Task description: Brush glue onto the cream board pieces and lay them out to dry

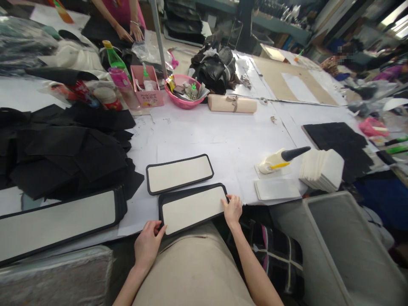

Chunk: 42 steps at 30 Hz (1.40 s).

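Right in front of me at the table's near edge lies a black-edged panel with a cream face (194, 208), on top of further black pieces. My left hand (149, 242) grips its lower left corner between thumb and fingers. At its right end my right hand (232, 208) holds the edge, thumb on the cream face and fingers over the black border. Just beyond it, untouched, lies a similar cream-faced panel with a black rim (180, 173). A stack of longer black-edged panels (63, 223) lies to the left.
Loose black pieces (70, 148) are heaped at left. To the right are a white glue bottle (270, 162), white cards (321, 170) and a grey bin (344, 246) below table level. A pink basin (185, 102) and beige roll (232, 104) lie farther back. A co-worker's hands (130, 32) are across the table.
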{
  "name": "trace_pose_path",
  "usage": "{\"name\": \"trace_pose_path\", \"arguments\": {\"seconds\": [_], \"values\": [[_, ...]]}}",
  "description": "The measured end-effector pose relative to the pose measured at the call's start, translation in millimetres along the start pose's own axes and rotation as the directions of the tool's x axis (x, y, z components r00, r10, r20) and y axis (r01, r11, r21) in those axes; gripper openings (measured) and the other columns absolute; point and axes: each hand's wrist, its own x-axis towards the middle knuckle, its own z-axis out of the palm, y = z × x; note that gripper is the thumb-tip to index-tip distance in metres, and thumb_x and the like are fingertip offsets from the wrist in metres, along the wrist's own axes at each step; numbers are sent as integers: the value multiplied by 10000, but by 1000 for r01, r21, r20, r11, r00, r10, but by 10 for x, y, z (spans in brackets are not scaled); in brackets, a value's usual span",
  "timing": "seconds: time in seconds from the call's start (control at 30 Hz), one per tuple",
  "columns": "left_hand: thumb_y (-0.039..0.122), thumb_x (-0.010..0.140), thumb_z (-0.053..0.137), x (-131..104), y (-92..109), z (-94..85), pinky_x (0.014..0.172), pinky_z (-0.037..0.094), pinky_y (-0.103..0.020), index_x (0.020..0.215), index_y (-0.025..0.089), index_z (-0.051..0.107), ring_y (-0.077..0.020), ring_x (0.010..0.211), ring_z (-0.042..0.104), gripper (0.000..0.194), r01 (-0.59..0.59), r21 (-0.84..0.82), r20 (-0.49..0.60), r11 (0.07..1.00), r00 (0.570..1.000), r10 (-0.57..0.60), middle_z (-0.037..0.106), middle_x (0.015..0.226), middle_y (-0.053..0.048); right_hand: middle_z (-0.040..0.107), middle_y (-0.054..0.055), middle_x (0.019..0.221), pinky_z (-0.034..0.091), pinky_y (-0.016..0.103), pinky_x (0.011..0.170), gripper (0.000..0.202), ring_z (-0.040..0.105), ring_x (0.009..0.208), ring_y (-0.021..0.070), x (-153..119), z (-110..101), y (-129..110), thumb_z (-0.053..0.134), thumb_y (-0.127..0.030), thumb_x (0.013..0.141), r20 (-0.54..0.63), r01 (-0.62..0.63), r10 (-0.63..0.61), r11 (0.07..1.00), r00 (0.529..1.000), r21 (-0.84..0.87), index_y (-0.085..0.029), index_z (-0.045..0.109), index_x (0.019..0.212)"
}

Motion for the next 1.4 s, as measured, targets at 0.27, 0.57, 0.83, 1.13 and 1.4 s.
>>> {"name": "trace_pose_path", "arguments": {"seconds": [0.27, 0.57, 0.83, 1.13, 1.4], "values": [[574, 677, 614, 65, -12, 37, 672, 486, -332, 763, 209, 613, -233, 680, 650, 376, 145, -242, 34, 959, 989, -141, 690, 706, -34, 631, 115, 932, 415, 333, 737, 176, 603, 913, 277, 11, -54, -1, 605, -333, 842, 7, -51, 52, 995, 999, -80, -184, 563, 927], [543, 677, 619, 32, 94, -38, 682, 464, -336, 734, 222, 634, -251, 714, 663, 327, 194, -188, 25, 963, 981, -193, 710, 713, -35, 634, 118, 975, 398, 355, 742, 154, 603, 912, 275, -69, -198, -72, 607, -273, 854, -2, 41, -43, 976, 999, -212, -167, 560, 954], [544, 651, 662, 25, 60, -27, 675, 476, -342, 727, 200, 664, -255, 691, 664, 352, 268, -254, 10, 929, 962, -274, 713, 696, -43, 681, 67, 848, 446, 322, 680, 198, 644, 762, 228, -66, -253, 8, 575, -385, 841, 98, -48, 28, 978, 995, 202, -195, 552, 890], [522, 575, 775, 144, 272, -434, 512, 433, -249, 773, 143, 640, -155, 588, 575, 449, 273, -638, 43, 720, 946, -321, 668, 684, -34, 703, 58, 842, 528, 335, 743, 395, 671, 803, 216, 285, -463, -162, 744, -456, 684, 273, -219, -36, 499, 961, 838, -182, 573, 910], [448, 555, 793, 1029, 447, -727, 516, 402, -223, 759, 136, 642, -98, 547, 496, 402, 81, -678, -183, 731, 944, -274, 604, 640, 10, 655, 3, 726, 501, 296, 665, 290, 646, 707, 186, 985, -165, -906, 661, -366, 747, 159, -45, -165, 543, 973, 838, -182, 569, 951]]}}
